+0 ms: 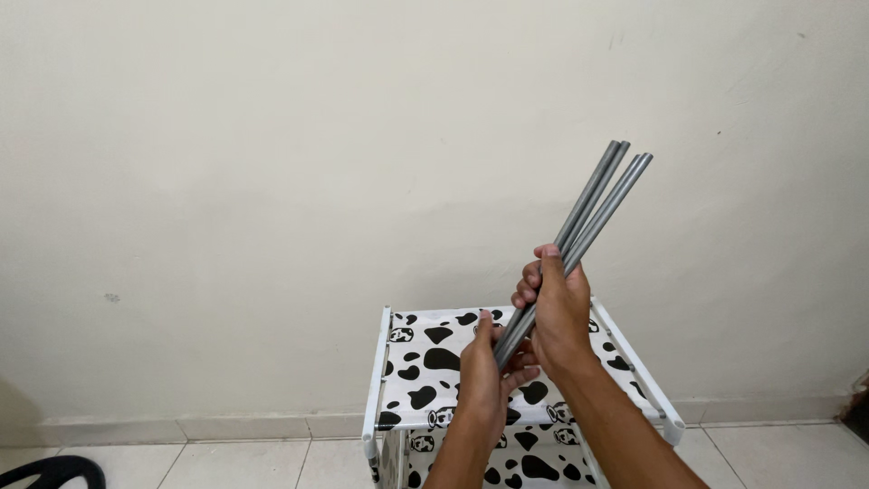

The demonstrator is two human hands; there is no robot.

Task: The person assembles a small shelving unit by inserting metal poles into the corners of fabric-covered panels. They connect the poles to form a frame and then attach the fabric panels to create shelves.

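Both hands, the left hand (484,376) and right hand (554,312), are squeezing a bundle of grey metal rods (579,231) in mid-frame, above a cow-spotted shelf rack (425,362).

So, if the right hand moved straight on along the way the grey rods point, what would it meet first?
Likely only the cream wall; the right hand and rods aim up-right with nothing between, though depth is unclear.

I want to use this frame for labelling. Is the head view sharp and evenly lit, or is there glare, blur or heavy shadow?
Head view: soft, even light on the wall, no glare; the grey rods and both hands, left and right, look sharp, without motion blur; the cow-print rack is clear; only faint shadow near the floor at lower left.
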